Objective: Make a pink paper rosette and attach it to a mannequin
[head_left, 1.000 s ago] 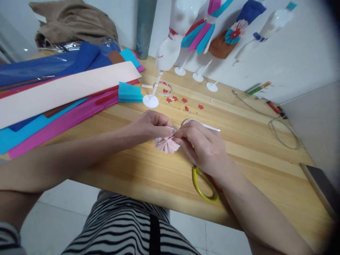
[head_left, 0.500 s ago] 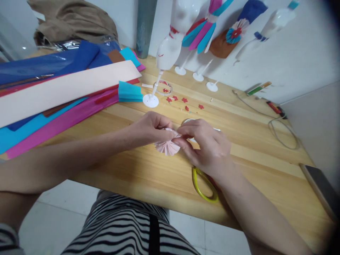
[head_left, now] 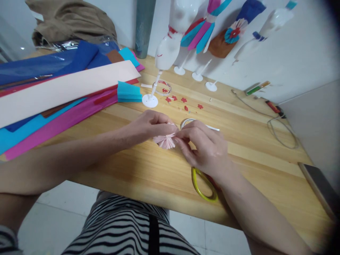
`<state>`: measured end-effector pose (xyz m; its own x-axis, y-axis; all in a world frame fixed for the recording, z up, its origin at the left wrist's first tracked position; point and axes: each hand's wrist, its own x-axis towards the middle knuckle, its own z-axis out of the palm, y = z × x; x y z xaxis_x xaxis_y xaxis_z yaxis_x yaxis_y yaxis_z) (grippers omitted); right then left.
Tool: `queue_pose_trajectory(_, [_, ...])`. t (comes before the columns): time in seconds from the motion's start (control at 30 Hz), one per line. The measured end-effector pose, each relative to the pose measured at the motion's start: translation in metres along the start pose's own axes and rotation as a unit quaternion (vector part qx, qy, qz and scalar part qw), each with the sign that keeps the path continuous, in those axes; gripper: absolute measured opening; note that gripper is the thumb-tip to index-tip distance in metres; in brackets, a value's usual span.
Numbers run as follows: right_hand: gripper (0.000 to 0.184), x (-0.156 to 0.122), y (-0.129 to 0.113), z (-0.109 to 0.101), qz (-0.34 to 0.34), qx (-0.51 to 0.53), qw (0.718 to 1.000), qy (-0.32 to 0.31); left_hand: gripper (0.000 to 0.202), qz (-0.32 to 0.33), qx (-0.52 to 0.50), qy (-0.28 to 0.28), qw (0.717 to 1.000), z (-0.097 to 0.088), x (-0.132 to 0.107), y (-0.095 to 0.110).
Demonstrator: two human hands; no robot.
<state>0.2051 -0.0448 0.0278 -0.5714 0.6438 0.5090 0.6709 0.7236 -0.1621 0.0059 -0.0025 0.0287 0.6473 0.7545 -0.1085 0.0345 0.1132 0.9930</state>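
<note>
Yellow looped handle [head_left: 196, 187], possibly of scissors, on the pale wooden table [head_left: 148, 180], running out of sight beneath the right hand [head_left: 205, 147]. Pale pink pleated paper rosette [head_left: 166, 142], above the table between both hands: left hand [head_left: 152, 124] pinching it under the thumb, right hand's fingertips closed on its edge. White ring-shaped roll [head_left: 186, 122], just beyond the right hand. Small red flower-shaped cut-outs [head_left: 183, 100], scattered farther back. White mannequin torso [head_left: 166, 53] on a round-based stand, near them.

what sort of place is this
It looks like a craft work table, perhaps for doll-sized outfits: coloured sheets are piled on the wooden table, small mannequins stand at the back, and a pleated pink rosette is in hand.
</note>
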Motion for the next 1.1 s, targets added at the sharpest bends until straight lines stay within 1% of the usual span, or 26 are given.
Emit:
queue_pose_trajectory(0.1, [0.014,0.001,0.0,0.001,-0.021,-0.024,0.998,0.045,0.029,-0.026,-0.065,0.003,0.998,-0.002,0.0,0.002])
queue_pose_trajectory(0.2, [0.016,0.002,0.0,0.002,-0.02,-0.036,0.996,0.074,0.024,-0.053,-0.118,-0.003,0.992,-0.003,0.001,0.002])
queue_pose_trajectory(0.27, [0.017,0.002,0.0,0.003,-0.011,-0.036,0.996,0.084,0.026,-0.055,-0.141,0.01,0.988,-0.003,0.001,0.002])
queue_pose_trajectory(0.33, [0.017,0.002,0.001,0.004,-0.004,-0.037,0.995,0.089,0.034,-0.064,-0.154,0.031,0.985,-0.003,0.002,0.001])
queue_pose_trajectory(0.4, [0.017,0.001,0.002,0.004,0.0,-0.042,0.995,0.091,0.04,-0.082,-0.157,0.045,0.983,-0.002,0.003,0.001])
queue_pose_trajectory(0.5, [0.017,0.0,0.003,0.005,0.002,-0.042,0.995,0.09,0.039,-0.083,-0.162,0.047,0.982,-0.003,0.004,0.0])
queue_pose_trajectory(0.6, [0.017,0.001,0.003,0.006,0.007,-0.032,0.996,0.089,0.033,-0.051,-0.174,0.05,0.982,-0.004,0.005,-0.004])
queue_pose_trajectory(0.7, [0.016,0.001,0.004,0.006,0.004,-0.024,0.996,0.083,0.021,-0.024,-0.151,0.065,0.986,-0.005,0.007,-0.008])
queue_pose_trajectory(0.8, [0.015,0.001,0.005,0.007,-0.004,-0.024,0.997,0.076,0.012,-0.02,-0.111,0.093,0.989,-0.006,0.009,-0.01])
queue_pose_trajectory(0.87, [0.015,0.001,0.006,0.008,0.001,-0.014,0.997,0.077,0.013,-0.025,-0.106,0.103,0.989,-0.007,0.01,-0.01])
queue_pose_trajectory(1.0, [0.017,0.001,0.007,0.01,0.016,0.01,0.996,0.082,0.015,-0.028,-0.124,0.087,0.988,-0.007,0.008,-0.009])
queue_pose_trajectory(1.1, [0.016,0.0,0.008,0.014,0.016,0.024,0.998,0.061,0.012,-0.058,-0.09,0.058,0.993,-0.006,0.009,-0.009])
